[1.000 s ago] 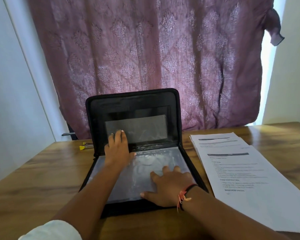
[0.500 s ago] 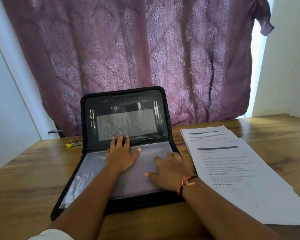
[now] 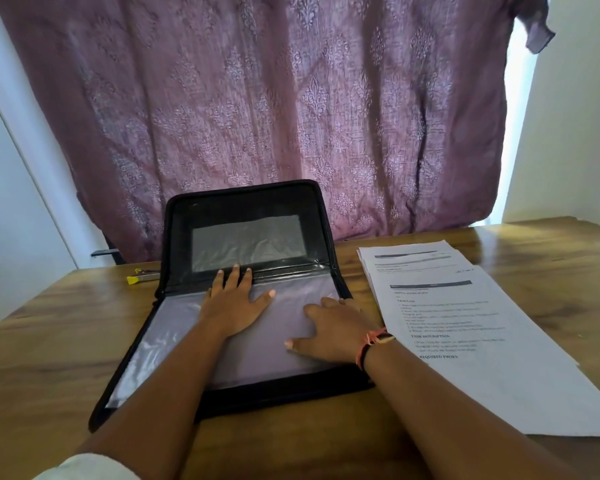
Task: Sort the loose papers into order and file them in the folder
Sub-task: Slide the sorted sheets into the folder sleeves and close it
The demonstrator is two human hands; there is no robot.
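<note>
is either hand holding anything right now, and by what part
Nothing is gripped. The left hand and the right hand both rest flat on the clear sleeve inside the open folder.

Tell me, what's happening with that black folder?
A person is getting the folder ready for filing. It lies open on the table. The left hand and right hand both press flat on its clear sleeve. The papers wait in a stack to its right, not yet inside.

A single head-worn view looks forward and down, close over the open folder (image 3: 246, 244), facing the curtain (image 3: 291, 116)
</note>
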